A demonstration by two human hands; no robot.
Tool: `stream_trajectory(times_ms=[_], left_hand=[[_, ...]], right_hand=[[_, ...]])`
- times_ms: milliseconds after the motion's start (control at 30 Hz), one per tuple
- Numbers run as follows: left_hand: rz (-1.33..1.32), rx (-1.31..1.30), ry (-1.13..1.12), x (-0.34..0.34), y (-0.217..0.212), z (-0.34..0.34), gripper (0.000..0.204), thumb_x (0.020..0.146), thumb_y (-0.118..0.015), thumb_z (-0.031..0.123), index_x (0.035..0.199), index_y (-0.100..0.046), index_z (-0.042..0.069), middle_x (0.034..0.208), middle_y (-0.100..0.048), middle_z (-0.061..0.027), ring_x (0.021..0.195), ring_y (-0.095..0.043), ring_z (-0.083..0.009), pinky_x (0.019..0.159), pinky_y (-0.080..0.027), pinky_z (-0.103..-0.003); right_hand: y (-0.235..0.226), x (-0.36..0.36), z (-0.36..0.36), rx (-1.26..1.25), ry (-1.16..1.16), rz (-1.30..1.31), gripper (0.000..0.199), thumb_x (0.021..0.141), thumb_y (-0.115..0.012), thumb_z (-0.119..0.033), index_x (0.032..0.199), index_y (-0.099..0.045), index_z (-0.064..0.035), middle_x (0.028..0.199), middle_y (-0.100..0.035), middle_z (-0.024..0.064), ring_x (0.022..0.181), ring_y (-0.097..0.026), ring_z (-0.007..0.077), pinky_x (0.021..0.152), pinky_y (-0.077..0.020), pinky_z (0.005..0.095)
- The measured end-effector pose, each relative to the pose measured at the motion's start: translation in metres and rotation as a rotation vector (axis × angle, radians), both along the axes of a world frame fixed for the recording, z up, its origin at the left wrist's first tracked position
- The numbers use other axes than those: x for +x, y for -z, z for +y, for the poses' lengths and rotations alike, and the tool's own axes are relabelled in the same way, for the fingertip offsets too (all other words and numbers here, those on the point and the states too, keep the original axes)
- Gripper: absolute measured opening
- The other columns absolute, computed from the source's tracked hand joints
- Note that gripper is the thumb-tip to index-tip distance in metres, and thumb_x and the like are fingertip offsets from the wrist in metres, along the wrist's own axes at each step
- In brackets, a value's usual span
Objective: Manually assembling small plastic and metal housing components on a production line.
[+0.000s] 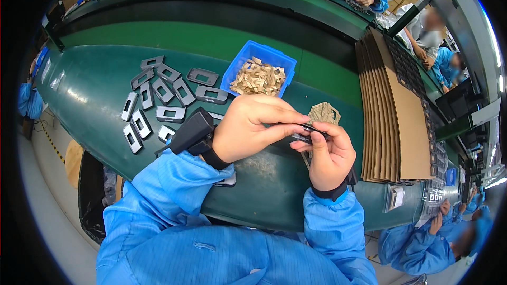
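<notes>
From the head camera, the left hand point(248, 126) and right hand point(328, 155) pinch one small dark frame point(309, 131) between them above the green table point(95, 95). Many grey frames point(158, 100) lie finished-looking at left; the blue bin point(235, 68) holds plenty of cardboard pieces point(259, 78).

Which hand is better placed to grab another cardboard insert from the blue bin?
Left, probably. The left hand sits directly below the blue bin and only pinches the dark part by its fingertips, while the right hand cradles it from underneath, further from the bin.
</notes>
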State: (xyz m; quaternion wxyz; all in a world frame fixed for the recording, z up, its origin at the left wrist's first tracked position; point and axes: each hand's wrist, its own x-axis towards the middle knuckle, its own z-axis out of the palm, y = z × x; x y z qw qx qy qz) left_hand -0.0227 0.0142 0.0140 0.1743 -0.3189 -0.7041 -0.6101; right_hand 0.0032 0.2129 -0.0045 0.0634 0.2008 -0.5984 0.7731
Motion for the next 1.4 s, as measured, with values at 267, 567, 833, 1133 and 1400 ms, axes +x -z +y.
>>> stream_trajectory(times_ms=[267, 567, 833, 1133, 1400], left_hand=[[0.004, -0.014, -0.008, 0.003, 0.002, 0.001, 0.020, 0.083, -0.078, -0.001, 0.103, -0.079, 0.001, 0.093, -0.077, -0.0117, 0.081, -0.073, -0.0202, 0.069, -0.056, -0.030], [0.323, -0.413, -0.197, 0.008, -0.004, 0.007, 0.006, 0.088, -0.074, 0.004, 0.091, -0.069, 0.001, 0.075, -0.065, -0.0083, 0.068, -0.066, -0.0225, 0.060, -0.050, -0.034], [-0.017, -0.277, -0.264, 0.015, 0.000, 0.013, 0.010, 0.090, -0.072, 0.005, 0.097, -0.066, 0.001, 0.078, -0.065, -0.0080, 0.066, -0.064, -0.0147, 0.053, -0.047, -0.027], [-0.299, -0.059, -0.106, 0.012, 0.003, 0.013, 0.023, 0.089, -0.078, 0.007, 0.109, -0.070, -0.001, 0.100, -0.063, -0.0059, 0.084, -0.064, -0.0082, 0.064, -0.049, -0.019], [0.141, -0.189, -0.350, 0.006, -0.001, 0.008, 0.020, 0.078, -0.083, 0.004, 0.095, -0.072, 0.004, 0.098, -0.066, -0.0066, 0.083, -0.065, -0.0200, 0.067, -0.052, -0.030]], right_hand=[[-0.006, 0.005, -0.002, 0.041, 0.050, -0.071, 0.017, 0.103, -0.059, -0.001, 0.118, -0.062, 0.0059, 0.099, -0.070, 0.0138, 0.088, -0.074, 0.0202, 0.069, -0.0645, 0.0292], [-0.011, 0.003, 0.001, 0.154, 0.069, -0.191, 0.023, 0.101, -0.063, -0.003, 0.124, -0.060, 0.0009, 0.098, -0.069, 0.0087, 0.086, -0.069, 0.0121, 0.070, -0.0601, 0.0247], [0.001, -0.008, -0.003, -0.053, -0.022, -0.209, 0.024, 0.099, -0.063, 0.001, 0.122, -0.059, -0.0014, 0.103, -0.068, 0.0084, 0.093, -0.066, 0.0132, 0.085, -0.0537, 0.0277], [-0.004, -0.007, -0.001, 0.344, 0.122, 0.087, 0.025, 0.097, -0.068, -0.003, 0.121, -0.062, -0.0009, 0.098, -0.067, 0.0044, 0.088, -0.065, 0.0114, 0.076, -0.0542, 0.0256], [0.000, -0.008, 0.002, 0.000, -0.066, -0.233, 0.028, 0.100, -0.061, 0.003, 0.128, -0.061, 0.0042, 0.120, -0.067, 0.0126, 0.107, -0.068, 0.0165, 0.086, -0.0577, 0.0264]])
